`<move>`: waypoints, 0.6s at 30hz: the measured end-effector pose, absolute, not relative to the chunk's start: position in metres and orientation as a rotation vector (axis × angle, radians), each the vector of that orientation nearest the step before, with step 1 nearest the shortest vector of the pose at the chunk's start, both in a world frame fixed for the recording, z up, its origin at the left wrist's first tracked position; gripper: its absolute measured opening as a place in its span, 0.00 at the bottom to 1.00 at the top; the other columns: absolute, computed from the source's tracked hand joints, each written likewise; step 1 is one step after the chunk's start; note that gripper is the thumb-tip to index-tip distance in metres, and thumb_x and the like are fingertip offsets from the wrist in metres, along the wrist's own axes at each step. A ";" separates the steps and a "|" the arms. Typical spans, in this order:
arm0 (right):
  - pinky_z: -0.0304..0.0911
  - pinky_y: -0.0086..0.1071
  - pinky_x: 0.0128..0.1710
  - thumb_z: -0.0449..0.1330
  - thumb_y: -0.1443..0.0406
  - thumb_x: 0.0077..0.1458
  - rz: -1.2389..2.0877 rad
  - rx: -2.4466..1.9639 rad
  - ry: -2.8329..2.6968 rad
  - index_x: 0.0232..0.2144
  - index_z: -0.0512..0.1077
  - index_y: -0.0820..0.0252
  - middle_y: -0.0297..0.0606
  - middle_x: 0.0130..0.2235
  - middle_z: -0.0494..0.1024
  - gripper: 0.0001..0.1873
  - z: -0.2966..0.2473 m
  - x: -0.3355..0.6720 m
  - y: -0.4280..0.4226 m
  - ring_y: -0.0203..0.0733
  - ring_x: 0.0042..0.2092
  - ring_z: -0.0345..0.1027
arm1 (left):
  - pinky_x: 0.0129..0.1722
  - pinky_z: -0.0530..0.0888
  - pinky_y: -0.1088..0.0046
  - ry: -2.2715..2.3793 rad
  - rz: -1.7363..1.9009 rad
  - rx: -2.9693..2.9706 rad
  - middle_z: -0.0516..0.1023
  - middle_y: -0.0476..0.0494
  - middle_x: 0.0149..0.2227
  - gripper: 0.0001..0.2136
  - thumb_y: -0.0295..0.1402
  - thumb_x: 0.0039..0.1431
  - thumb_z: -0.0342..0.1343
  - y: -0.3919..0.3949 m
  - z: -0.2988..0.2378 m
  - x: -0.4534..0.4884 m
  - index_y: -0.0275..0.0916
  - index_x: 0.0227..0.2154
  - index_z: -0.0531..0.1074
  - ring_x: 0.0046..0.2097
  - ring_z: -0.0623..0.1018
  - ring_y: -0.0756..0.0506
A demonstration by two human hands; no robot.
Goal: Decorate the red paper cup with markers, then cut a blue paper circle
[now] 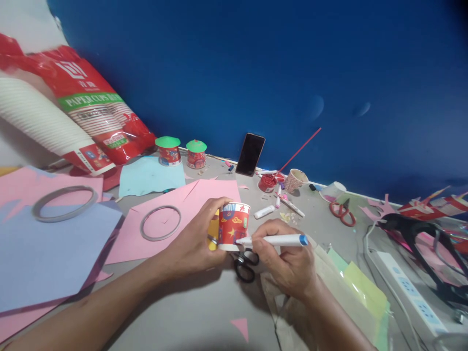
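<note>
My left hand grips a red patterned paper cup from its left side, thumb and fingers spread around it. The cup is held above the table with its white-rimmed end up. Between the fingers of my right hand is a white marker with a blue end. Its tip touches, or nearly touches, the lower part of the cup's wall. Under the cup lie black-handled scissors, their blades partly hidden behind my left hand and the cup. Something yellow shows between my left hand and the cup.
Pink paper with a grey tape ring and blue paper lie left. Two green-topped cups, a phone and a paper cup pack stand behind. Red-handled scissors and a power strip are right.
</note>
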State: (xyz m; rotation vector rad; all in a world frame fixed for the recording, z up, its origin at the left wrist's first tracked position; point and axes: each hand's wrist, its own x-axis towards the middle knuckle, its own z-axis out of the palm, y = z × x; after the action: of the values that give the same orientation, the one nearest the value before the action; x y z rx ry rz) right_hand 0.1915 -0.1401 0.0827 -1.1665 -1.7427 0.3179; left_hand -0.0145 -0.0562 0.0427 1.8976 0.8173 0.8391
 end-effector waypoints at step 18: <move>0.70 0.24 0.27 0.63 0.69 0.67 0.156 -1.135 -1.657 0.33 0.79 0.55 0.31 0.29 0.84 0.09 0.078 0.193 -0.140 0.34 0.26 0.78 | 0.60 0.81 0.57 0.804 0.854 1.944 0.79 0.40 0.63 0.35 0.32 0.54 0.67 -0.056 0.033 -0.019 0.46 0.65 0.65 0.63 0.81 0.33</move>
State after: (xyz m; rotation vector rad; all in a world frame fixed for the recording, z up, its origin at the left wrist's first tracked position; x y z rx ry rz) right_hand 0.1932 -0.1398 0.0776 -1.1347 -1.6570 0.1564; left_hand -0.0186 -0.0561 0.0333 1.9445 0.8039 0.8541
